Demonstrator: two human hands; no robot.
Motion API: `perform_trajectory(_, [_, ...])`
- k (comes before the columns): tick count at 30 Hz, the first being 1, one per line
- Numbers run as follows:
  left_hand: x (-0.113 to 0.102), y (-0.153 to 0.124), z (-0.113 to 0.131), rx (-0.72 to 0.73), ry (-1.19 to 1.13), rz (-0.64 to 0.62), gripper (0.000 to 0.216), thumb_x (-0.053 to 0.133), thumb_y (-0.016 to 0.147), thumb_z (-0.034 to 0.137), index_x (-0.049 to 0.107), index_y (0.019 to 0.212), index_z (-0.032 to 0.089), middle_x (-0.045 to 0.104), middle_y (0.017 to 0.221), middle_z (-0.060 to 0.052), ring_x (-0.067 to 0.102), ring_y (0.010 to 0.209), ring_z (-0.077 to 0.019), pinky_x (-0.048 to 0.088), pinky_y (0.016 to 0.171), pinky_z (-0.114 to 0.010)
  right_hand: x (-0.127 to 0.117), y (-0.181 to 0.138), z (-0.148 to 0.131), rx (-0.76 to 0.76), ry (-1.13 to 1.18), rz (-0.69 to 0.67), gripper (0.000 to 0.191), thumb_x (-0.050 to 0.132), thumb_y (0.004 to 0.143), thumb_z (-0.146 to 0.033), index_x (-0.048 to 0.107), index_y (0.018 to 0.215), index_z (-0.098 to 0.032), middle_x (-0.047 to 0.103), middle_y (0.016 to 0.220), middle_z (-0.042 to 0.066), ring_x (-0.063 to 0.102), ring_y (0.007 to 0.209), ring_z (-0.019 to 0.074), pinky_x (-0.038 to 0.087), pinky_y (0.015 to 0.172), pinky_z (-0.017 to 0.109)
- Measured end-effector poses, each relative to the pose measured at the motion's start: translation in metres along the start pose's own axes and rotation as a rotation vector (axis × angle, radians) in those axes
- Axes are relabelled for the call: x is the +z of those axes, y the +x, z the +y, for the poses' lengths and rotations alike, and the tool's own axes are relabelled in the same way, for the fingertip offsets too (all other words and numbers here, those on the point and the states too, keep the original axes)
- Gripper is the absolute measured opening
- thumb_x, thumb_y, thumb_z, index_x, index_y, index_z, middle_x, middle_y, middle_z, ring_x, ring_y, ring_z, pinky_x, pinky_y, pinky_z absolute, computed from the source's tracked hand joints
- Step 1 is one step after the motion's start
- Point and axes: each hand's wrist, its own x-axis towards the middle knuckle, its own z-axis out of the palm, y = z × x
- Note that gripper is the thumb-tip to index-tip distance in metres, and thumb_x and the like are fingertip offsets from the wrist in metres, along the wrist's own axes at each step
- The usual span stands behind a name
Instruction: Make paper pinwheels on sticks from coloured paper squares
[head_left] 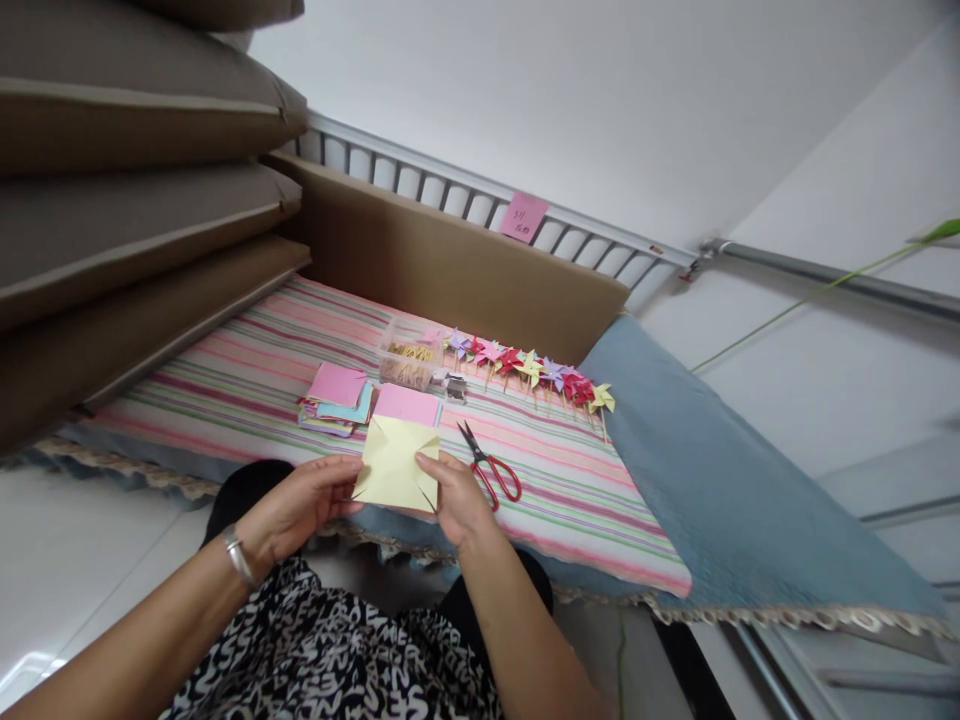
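in the head view, the yellow paper square [396,462] is between the two hands, in front of the person's body. the left hand [322,490] grasps its left edge; the right hand [456,492] pinches its right edge, with the thumb laid on the upper face. how the fingers bend underneath, one cannot tell. so the sheet lies to the right of the left fingers and to the left of the right fingers, and neither hand is nearer, because both touch it. it looks almost square and has no clear long axis; diagonal slits run inward from its corners.

to the right of the sheet are the scissors [480,457], nearer to the right hand, with dark metal blades pointing away from the person and red looped handles. just beyond the sheet, partly covered by it, is a flat pink paper stack [409,403]; beyond and to its left is an uneven mixed paper pile [337,387]. farther beyond stands a clear plastic box [406,378] with thin yellowish pieces. beyond and to the right, folded, pointed pinwheels [530,368] on slim sticks make a row on the soft striped cloth [570,490].
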Motion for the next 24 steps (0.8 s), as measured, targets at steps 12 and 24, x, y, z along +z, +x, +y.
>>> perform_trajectory(12, [0.005, -0.022, 0.010, -0.082, -0.277, -0.169, 0.042, 0.051, 0.087, 0.042, 0.066, 0.103, 0.006, 0.068, 0.106, -0.019, 0.064, 0.098, -0.0274, 0.051, 0.085, -0.037, 0.007, -0.021, -0.028, -0.893, -0.794, -0.032, 0.011, 0.062, 0.078, -0.018, 0.071, 0.080, -0.023, 0.068, 0.092, 0.005, 0.057, 0.094, 0.0209, 0.042, 0.088, 0.037])
perform_trajectory(24, [0.029, -0.021, -0.010, 0.109, -0.359, 0.076, 0.043, 0.058, 0.079, 0.007, 0.056, 0.121, 0.007, 0.075, 0.091, -0.012, 0.070, 0.080, -0.0247, 0.058, 0.069, -0.031, 0.018, -0.041, 0.015, -1.172, -1.341, -0.080, 0.047, 0.048, 0.070, 0.000, 0.067, 0.105, -0.024, 0.058, 0.123, 0.008, 0.046, 0.115, 0.0250, 0.039, 0.098, 0.046])
